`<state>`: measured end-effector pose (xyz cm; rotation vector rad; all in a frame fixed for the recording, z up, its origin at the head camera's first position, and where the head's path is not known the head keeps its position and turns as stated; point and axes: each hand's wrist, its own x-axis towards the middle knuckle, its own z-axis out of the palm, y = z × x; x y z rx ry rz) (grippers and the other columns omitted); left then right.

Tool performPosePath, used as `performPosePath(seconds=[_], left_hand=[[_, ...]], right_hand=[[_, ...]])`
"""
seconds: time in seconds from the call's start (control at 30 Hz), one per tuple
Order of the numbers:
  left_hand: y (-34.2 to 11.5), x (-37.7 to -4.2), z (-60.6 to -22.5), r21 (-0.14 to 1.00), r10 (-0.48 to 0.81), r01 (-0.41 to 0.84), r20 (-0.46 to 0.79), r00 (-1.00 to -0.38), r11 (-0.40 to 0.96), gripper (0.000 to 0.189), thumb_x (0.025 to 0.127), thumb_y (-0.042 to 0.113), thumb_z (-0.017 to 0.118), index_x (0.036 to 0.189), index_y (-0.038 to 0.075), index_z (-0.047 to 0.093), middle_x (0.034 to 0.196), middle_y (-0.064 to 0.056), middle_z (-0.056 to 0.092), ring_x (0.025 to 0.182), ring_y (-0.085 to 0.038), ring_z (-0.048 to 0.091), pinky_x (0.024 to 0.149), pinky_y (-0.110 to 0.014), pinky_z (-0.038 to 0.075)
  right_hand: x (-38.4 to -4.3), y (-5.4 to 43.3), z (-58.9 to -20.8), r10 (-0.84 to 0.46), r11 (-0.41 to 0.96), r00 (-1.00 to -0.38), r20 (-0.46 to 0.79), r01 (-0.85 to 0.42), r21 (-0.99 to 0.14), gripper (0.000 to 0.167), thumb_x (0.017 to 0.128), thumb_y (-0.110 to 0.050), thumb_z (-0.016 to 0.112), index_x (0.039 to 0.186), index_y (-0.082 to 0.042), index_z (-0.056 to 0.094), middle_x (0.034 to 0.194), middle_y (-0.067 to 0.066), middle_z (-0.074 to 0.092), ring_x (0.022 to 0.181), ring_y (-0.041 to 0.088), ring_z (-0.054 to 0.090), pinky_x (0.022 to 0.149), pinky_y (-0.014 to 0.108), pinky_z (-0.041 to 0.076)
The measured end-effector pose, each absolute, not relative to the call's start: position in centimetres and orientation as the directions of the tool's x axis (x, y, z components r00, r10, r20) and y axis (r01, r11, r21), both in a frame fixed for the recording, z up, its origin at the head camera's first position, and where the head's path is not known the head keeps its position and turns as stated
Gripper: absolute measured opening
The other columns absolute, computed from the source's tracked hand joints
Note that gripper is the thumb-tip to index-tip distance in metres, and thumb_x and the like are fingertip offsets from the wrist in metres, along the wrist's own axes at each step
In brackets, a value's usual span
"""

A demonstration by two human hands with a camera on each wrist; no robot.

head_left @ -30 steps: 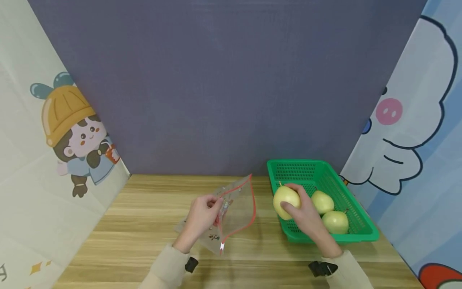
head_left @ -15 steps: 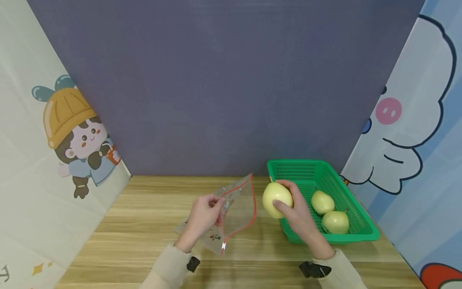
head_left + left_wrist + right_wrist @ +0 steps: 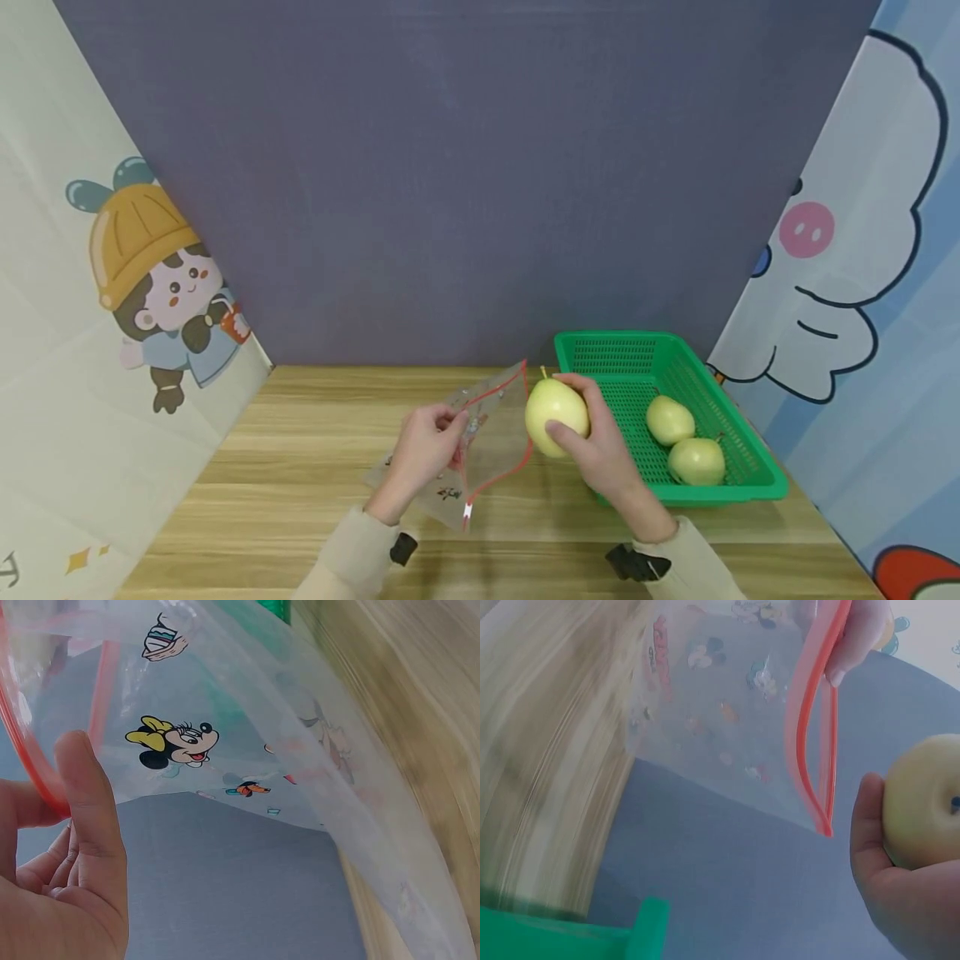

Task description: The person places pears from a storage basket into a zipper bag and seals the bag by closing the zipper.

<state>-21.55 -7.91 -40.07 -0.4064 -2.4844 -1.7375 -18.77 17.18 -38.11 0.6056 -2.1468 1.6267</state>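
My left hand (image 3: 423,454) pinches the red-edged rim of a clear zip bag (image 3: 491,442) printed with cartoon figures. The bag's mouth gapes toward the right, with a white slider (image 3: 468,510) at its lower corner. In the left wrist view, thumb and fingers hold the red zip strip (image 3: 37,784). My right hand (image 3: 600,450) grips a pale yellow-green pear (image 3: 553,412), stem up, close to the bag's mouth. In the right wrist view the pear (image 3: 922,802) is beside the bag's red-edged opening (image 3: 810,735).
A green plastic basket (image 3: 622,360) with perforated walls stands on the right of the wooden table (image 3: 300,467). In it lie two more pears, one behind (image 3: 670,420) and one in front (image 3: 697,462). A dark panel (image 3: 420,183) rises behind the table, with cartoon-printed sheets either side.
My right hand has carried the pear leftward, from over the basket to the bag's mouth. The left hand and the bag have stayed nearly in place.
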Motion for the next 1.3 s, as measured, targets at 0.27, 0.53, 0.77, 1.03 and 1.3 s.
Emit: performPosePath(seconds=[0.27,0.53,0.77,1.03,1.3], left_hand=[[-7.9,-21.4,-40.0,0.913,0.157,0.25,0.209,-0.965,0.322,0.026,0.103,0.017,0.06,0.093,-0.005,0.069,0.066,-0.013,0.065,0.047,-0.016,0.061,0.048,-0.04,0.06],[-7.8,-21.6,-40.0,0.912,0.148,0.257,0.22,-0.964,0.32,0.025,0.102,0.016,0.062,0.093,-0.006,0.07,0.064,-0.008,0.063,0.046,-0.015,0.06,0.047,-0.041,0.06],[-7.8,-21.6,-40.1,0.909,0.162,0.258,0.215,-0.963,0.326,0.026,0.103,0.018,0.061,0.094,-0.005,0.07,0.065,-0.007,0.064,0.046,-0.015,0.061,0.048,-0.043,0.061],[-7.7,-21.5,-39.9,0.913,0.155,0.252,0.212,-0.965,0.32,0.027,0.103,0.019,0.06,0.095,-0.005,0.07,0.066,-0.01,0.065,0.046,-0.015,0.061,0.05,-0.049,0.061],[-7.8,-21.4,-39.8,0.91,0.155,0.254,0.213,-0.965,0.328,0.027,0.104,0.02,0.059,0.097,-0.004,0.071,0.062,-0.004,0.062,0.045,-0.017,0.061,0.044,-0.033,0.058]], right_hand=[[-18.9,15.5,-38.3,-0.164,0.263,-0.819,0.549,-0.573,-0.776,0.061,0.086,-0.007,0.073,0.141,-0.008,0.046,0.132,0.017,0.055,0.099,0.029,0.059,0.073,0.036,0.057],[-19.0,13.9,-38.3,-0.206,0.412,-0.764,0.611,-0.634,-0.654,0.069,0.079,-0.014,0.076,0.142,-0.008,0.047,0.13,0.01,0.053,0.094,0.022,0.056,0.067,0.032,0.054],[-19.2,13.0,-39.1,-0.244,0.454,-0.763,0.598,-0.635,-0.625,0.069,0.08,-0.018,0.076,0.142,-0.015,0.045,0.133,0.008,0.049,0.098,0.021,0.054,0.068,0.03,0.054],[-19.4,12.7,-39.6,-0.288,0.565,-0.74,0.607,-0.644,-0.516,0.07,0.079,-0.022,0.077,0.141,-0.011,0.048,0.134,0.01,0.05,0.11,0.021,0.053,0.076,0.034,0.054],[-19.4,12.7,-39.8,-0.357,0.649,-0.718,0.598,-0.651,-0.394,0.068,0.078,-0.029,0.078,0.138,-0.012,0.051,0.131,0.008,0.053,0.106,0.018,0.054,0.072,0.029,0.052]])
